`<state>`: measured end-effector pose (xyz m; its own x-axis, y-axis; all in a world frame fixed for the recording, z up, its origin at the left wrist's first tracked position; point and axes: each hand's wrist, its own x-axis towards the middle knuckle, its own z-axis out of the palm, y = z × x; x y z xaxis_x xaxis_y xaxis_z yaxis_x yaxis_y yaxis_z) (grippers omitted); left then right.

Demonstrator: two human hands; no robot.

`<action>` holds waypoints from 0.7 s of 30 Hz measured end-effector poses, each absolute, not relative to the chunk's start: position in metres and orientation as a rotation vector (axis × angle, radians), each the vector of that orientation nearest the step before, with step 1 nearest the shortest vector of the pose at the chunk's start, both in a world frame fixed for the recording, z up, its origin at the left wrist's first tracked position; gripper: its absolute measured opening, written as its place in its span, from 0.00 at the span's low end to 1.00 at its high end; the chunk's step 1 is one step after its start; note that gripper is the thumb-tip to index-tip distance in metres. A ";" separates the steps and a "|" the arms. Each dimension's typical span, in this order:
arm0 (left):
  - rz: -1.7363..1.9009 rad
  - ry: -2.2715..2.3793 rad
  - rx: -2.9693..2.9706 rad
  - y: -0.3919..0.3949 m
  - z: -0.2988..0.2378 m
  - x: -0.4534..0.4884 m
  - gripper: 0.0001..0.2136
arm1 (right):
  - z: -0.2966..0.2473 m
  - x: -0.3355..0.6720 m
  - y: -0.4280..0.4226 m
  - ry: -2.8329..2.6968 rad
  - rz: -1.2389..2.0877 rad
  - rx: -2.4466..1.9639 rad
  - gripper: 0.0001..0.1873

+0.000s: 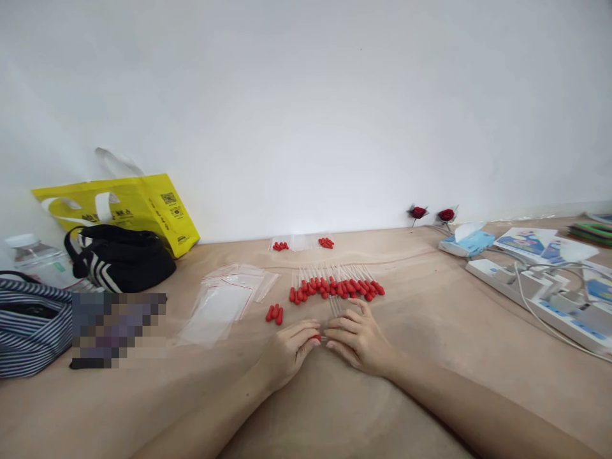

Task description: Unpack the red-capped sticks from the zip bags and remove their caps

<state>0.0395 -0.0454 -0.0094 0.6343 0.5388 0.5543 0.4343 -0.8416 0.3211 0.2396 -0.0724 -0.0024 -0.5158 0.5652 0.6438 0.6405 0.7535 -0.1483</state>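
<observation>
In the middle of the table my left hand (291,350) is closed, its fingertips pinching a red rubber dropper bulb (316,338). Facing it, my right hand (358,341) pinches a thin clear dropper tube (324,339) whose end meets the bulb; how far it sits inside is hidden by the fingers. A few bare clear tubes (335,307) stick out just beyond my right fingers. Farther off lies a row of droppers (335,288) with red bulbs toward me and clear stems toward the wall. Loose red bulbs (274,314) rest left of that row.
Clear zip bags (222,303) lie in a pile to the left. Bags with red-bulbed droppers (280,246) are near the wall. A yellow bag (119,204), black pouch (127,258) and striped bag (33,331) stand left. A power strip (540,306) and tissue pack (466,243) lie right.
</observation>
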 end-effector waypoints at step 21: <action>0.901 0.797 2.677 -0.043 -0.010 0.032 0.10 | -0.010 0.249 -0.070 -2.208 -0.006 -0.822 0.08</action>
